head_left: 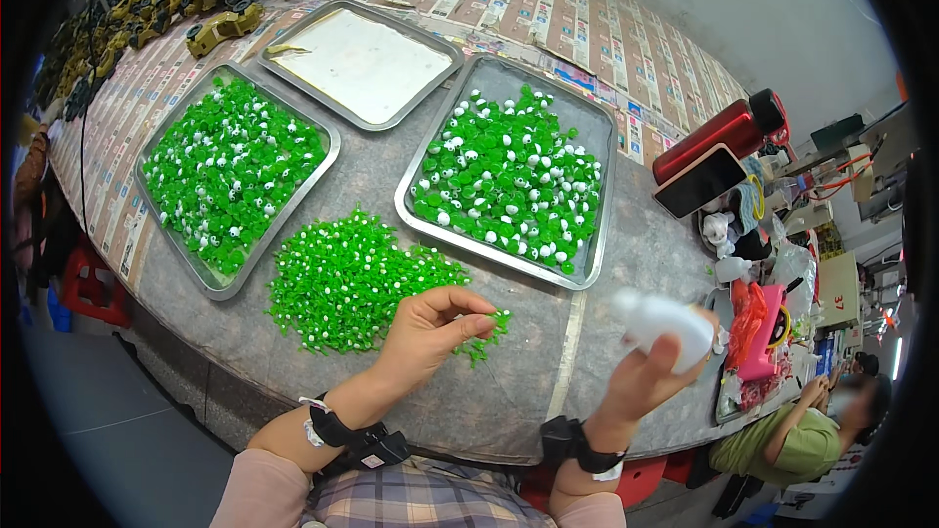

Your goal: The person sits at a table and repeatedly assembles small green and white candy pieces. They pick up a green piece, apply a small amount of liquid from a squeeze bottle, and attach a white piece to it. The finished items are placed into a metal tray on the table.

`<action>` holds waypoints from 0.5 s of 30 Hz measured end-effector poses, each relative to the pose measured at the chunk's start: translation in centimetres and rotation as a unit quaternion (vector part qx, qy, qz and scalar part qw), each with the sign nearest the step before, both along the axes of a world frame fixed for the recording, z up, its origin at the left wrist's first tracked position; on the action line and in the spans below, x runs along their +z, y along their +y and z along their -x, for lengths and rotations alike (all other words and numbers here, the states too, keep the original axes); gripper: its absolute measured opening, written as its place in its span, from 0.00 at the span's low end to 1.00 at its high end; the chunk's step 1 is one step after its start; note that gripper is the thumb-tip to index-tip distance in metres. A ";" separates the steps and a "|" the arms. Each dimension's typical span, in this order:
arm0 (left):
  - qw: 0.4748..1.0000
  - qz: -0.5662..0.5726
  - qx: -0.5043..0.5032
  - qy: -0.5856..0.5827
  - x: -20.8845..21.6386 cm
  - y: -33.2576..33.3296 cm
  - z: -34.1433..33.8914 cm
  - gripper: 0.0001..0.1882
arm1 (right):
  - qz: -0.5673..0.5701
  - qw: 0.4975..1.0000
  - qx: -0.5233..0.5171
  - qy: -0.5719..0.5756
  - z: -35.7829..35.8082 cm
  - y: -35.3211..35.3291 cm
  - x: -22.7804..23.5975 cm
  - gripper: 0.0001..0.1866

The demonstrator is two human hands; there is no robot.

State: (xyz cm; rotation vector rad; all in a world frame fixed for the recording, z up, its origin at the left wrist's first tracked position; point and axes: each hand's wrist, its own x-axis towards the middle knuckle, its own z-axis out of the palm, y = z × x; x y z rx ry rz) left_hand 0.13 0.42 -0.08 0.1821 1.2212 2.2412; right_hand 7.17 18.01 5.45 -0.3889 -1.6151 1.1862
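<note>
My left hand [423,337] pinches a small green plastic part [502,317] between thumb and fingertips, at the right edge of a loose heap of green parts [337,284] with white dots. To the right, my right hand [638,386] is wrapped round a small white squeeze bottle [675,330], held tilted above the table with its blurred tip pointing up and left. A metal tray [416,210] behind my hands holds green pieces and white balls with dark dots. Another such tray [210,286] stands at the far left with a similar mix.
A third tray [367,64] with a white sheet lies at the back. At right are a red flask [719,140], a phone [700,181] leaning on it, and a pink container [763,337]. Olive toy vehicles [223,27] pile up far left. Another person [787,440] sits at far right.
</note>
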 end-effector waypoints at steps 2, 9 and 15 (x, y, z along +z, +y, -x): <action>1.000 -0.002 0.009 -0.018 -0.1 0.0 0.0 0.04 | 0.004 0.996 0.038 -0.086 0.3 2.8 0.1 0.24; 0.999 -0.027 0.001 -0.036 -0.1 0.1 0.1 0.06 | 0.056 0.960 0.113 -0.249 -0.6 12.0 -6.5 0.18; 0.999 -0.023 0.005 -0.048 0.0 -0.1 0.1 0.05 | -0.291 0.904 -0.195 -0.245 -0.4 9.8 -3.3 0.19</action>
